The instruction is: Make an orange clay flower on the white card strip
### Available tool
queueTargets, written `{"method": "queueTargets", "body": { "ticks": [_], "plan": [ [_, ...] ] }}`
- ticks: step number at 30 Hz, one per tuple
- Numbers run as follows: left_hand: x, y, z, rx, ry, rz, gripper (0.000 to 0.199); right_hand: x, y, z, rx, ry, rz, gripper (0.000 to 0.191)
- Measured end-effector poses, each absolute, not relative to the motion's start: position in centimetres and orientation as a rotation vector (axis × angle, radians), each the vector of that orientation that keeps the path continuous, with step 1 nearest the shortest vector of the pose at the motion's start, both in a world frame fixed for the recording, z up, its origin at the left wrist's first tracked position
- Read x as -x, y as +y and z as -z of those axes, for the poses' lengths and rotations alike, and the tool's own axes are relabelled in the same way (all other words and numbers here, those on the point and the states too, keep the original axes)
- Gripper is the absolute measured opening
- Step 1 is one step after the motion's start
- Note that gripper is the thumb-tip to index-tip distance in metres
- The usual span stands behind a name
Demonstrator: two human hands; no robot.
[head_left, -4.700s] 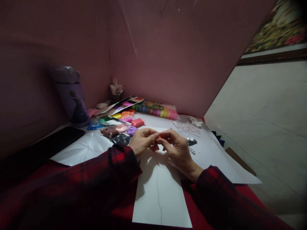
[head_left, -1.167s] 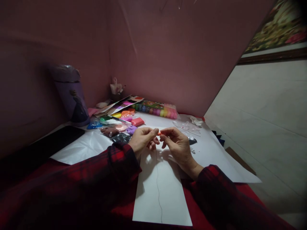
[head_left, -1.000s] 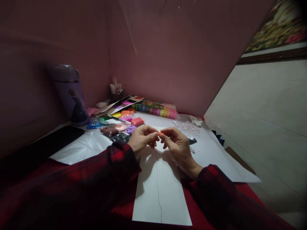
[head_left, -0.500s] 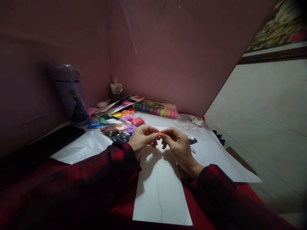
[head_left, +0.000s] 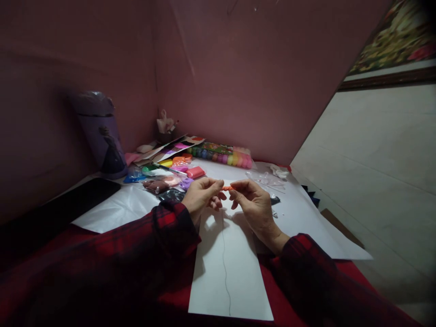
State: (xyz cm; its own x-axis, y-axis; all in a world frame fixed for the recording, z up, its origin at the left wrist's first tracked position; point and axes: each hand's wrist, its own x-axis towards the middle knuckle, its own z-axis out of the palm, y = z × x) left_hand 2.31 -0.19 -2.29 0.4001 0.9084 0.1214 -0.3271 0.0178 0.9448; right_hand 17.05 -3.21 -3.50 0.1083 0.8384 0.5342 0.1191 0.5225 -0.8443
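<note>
Orange piece: a small, lumpy strip point(head_left: 226, 188) hangs in the air between the two hands, above the far end of a white paper point(head_left: 235, 277); it looks twisted, though it's too small for me to be sure.
Long axis: it runs left to right, roughly level, bridging the gap from one set of fingertips to the other and crossways to the paper's length.
Nearer hand: neither; each has an end.
Left hand: the fingers of this hand point(head_left: 200, 195) are closed on the strip's left end, thumb and forefinger pinching, the others curled loosely underneath.
Right hand: this hand point(head_left: 254, 202) mirrors it, forefinger above and thumb below the right end, closed on it with what seems a light grip.
Arms: both reach forward in plaid sleeves point(head_left: 143, 236), wrists bent inward so the fingertips face each other.
Paper line: a thin, wavy dark line point(head_left: 225, 263) runs lengthwise down the paper.
Left of the hands: a black packet point(head_left: 172, 195), a purple packet point(head_left: 186, 183) and a red block point(head_left: 195, 172) on the table point(head_left: 352, 274).
Behind: a long pack of many colours point(head_left: 221, 156) near the wall.
Far left: a tall purple container point(head_left: 102, 141).
</note>
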Motion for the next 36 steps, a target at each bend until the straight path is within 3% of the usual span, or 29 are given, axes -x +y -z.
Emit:
{"method": "queueTargets", "body": {
  "ticks": [15, 36],
  "plan": [
    [-2.27, -0.15, 2.18, -1.153, 0.681, -1.145, 0.019, -17.1, -3.05, 3.5, 0.926, -1.334, -0.682, 0.014],
    [-2.23, 0.0, 2.39, -1.174, 0.624, -1.094, 0.025, -17.42, -3.15, 3.72, 1.018, -1.39, -0.614, 0.026]
  ]
}}
